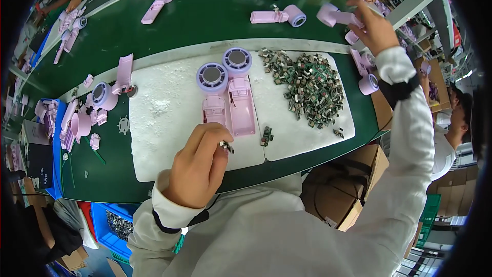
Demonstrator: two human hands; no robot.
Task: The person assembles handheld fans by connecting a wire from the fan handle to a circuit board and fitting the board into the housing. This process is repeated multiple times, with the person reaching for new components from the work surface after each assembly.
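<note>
Closest to the lens, the left hand [197, 166] hovers over the near edge of the white foam mat [164, 118], its fingers pinched shut on a small metal component [226, 146]. Just beyond it, two pink handheld fan bodies [230, 92] lie side by side at the mat's middle, with a heap of small circuit parts [307, 84] toward the mat's right edge. Far out over the green conveyor belt [205, 15], the right hand [371, 25] grips a pink fan housing [335, 16] with curled fingers.
</note>
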